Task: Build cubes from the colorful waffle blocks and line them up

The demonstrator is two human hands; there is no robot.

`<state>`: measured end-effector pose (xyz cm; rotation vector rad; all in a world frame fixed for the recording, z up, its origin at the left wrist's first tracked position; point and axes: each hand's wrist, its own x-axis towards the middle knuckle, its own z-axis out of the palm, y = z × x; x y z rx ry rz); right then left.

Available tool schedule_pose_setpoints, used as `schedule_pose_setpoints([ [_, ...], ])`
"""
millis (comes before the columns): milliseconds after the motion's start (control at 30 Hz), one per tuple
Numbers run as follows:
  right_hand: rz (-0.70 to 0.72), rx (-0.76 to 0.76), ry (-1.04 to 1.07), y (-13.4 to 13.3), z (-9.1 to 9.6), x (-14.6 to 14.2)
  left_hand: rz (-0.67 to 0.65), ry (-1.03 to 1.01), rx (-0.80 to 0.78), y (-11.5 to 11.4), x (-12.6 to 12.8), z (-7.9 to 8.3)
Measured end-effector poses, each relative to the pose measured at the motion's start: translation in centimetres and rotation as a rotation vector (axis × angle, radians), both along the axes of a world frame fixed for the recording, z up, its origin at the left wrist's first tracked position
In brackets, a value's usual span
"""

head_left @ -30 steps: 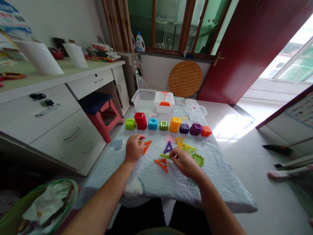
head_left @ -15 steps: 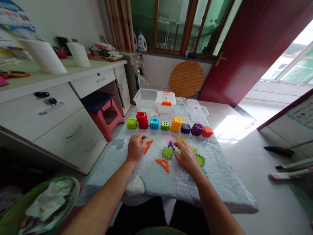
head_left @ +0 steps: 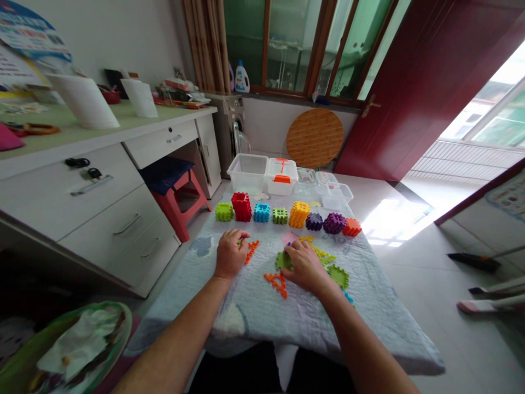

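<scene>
Flat toothed plastic pieces lie on a pale quilted cloth [head_left: 254, 312] over a small table. My left hand [head_left: 229, 254] rests curled on the cloth, fingers closed over a small green piece, beside an orange triangle piece [head_left: 250, 250]. My right hand [head_left: 303, 265] lies over a green square piece [head_left: 282, 261] with the fingers bent down on it; a pink piece [head_left: 288, 238] and yellow pieces [head_left: 320, 251] lie just beyond. Another orange triangle piece [head_left: 276, 283] and a green toothed piece [head_left: 339, 275] flank that hand. A row of built cubes runs behind, from green [head_left: 223, 212] and red [head_left: 241, 206] to orange [head_left: 351, 227].
Clear plastic boxes [head_left: 248, 172] stand at the table's far end. A white desk with drawers [head_left: 82, 202] and a red stool [head_left: 180, 202] are to the left. A green basin [head_left: 65, 350] sits at lower left. A red door [head_left: 418, 82] and a broom [head_left: 471, 260] are to the right.
My right hand has slid left and forward and now covers the green square piece that lay flat beside it. My left hand has stayed in place. The view has shifted slightly.
</scene>
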<state>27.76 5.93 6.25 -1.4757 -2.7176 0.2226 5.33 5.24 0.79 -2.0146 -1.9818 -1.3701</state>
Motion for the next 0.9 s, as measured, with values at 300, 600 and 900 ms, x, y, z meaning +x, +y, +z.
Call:
schedule_pose_setpoints([
  [300,0.014,0.045,-0.076,0.2,-0.1,-1.5,0.008,-0.026,-0.022,-0.2,0.2,0.1],
  [600,0.097,0.176,-0.026,5.8,4.6,-2.8,0.004,-0.047,-0.046,-0.1,0.1,0.0],
  [900,0.114,0.138,-0.302,14.0,5.8,-5.5,0.001,-0.067,-0.049,0.0,0.2,0.0],
])
